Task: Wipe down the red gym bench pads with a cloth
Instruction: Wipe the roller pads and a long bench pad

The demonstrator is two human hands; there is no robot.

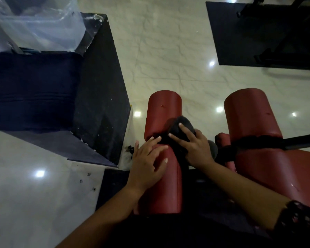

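From the head view, looking down: two red pads stand side by side over a pale tiled floor point(168, 51). The left pad point(162, 108) is a long roll whose long axis runs straight away from the person, near end at the body and far end out over the tiles. The right pad point(249, 119) runs nearly parallel, well apart from it across a gap, with a black bar point(297, 140) crossing at its middle.

The cloth point(185, 122) is dark and bunched. It sits on the inner flank of the left pad, about halfway along, beside the dark band that rings the roll there. The right hand point(193, 147) lies on top of it with fingers point(184, 129) spread and fairly straight, pressing the cloth down onto the pad rather than pinching it — the thumb is hidden, so I cannot tell whether it tucks under. The left hand point(147, 163) rests bare on the same pad, just nearer the body, fingers fanned and loose, fingertips close to the cloth's edge; it holds nothing.

So the right hand is the one on the cloth, and the unwiped length lies ahead of its fingertips along the roll's axis. The stroke likely runs forward toward the far end or back toward the body. The right pad looks untouched.
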